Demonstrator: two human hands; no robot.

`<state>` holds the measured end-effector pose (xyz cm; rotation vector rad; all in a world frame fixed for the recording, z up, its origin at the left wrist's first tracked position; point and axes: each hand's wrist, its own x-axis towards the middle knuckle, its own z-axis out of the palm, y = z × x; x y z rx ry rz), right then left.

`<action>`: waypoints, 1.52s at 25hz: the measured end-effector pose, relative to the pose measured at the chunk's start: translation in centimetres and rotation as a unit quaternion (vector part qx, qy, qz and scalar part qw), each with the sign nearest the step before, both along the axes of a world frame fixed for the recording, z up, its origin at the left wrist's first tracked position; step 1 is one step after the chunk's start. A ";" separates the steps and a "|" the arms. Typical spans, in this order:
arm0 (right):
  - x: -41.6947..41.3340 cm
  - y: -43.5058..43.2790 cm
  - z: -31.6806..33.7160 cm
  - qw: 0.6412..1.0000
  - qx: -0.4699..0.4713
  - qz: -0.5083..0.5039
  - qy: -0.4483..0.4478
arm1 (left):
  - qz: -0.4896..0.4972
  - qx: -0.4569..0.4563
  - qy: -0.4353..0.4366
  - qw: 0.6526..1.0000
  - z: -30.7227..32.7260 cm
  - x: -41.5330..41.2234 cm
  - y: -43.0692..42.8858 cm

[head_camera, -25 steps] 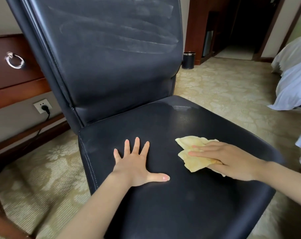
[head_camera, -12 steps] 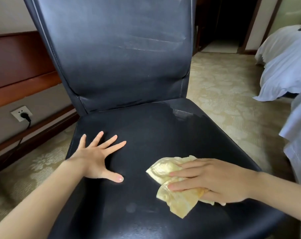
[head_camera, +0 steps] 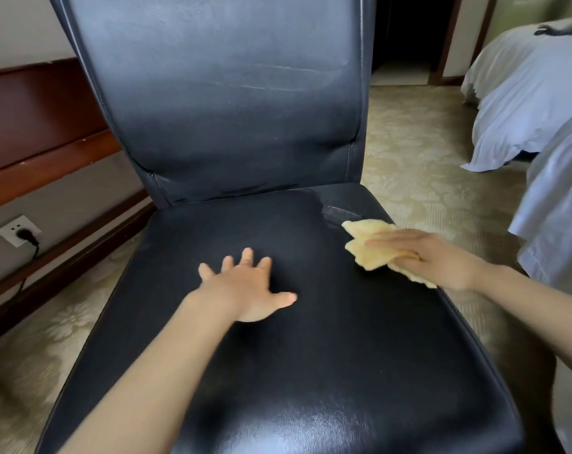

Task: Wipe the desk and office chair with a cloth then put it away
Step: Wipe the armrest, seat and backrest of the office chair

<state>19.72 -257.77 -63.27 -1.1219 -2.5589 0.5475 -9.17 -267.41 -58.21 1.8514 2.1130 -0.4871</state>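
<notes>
A black leather office chair fills the view, its seat facing me. My left hand lies flat on the middle of the seat with fingers spread. My right hand presses a crumpled yellow cloth onto the seat's far right edge, fingers straight on top of it. A damp streak shows on the leather just beyond the cloth. The desk is not clearly in view.
Dark wood panelling runs along the wall at left, with a wall socket and black plug below it. Patterned beige carpet surrounds the chair. A bed with pale bedding stands at right. A dark doorway lies behind.
My right hand has swept the cloth from the front middle of the seat to its far right edge. My left hand has shifted right toward the seat's middle. The view has moved closer.
</notes>
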 end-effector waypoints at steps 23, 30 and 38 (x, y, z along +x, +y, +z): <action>-5.2 -17.1 -4.5 0.986 0.085 -0.111 0.094 | -0.006 0.140 -0.054 0.989 -4.2 5.6 -6.3; -1.4 -15.4 -4.5 0.986 0.155 0.041 -0.035 | 0.028 0.107 -0.075 0.991 -5.2 5.4 -8.0; 0.1 -10.2 -3.5 0.985 0.102 -0.141 0.011 | 0.012 0.170 -0.025 0.985 -7.4 4.3 -9.8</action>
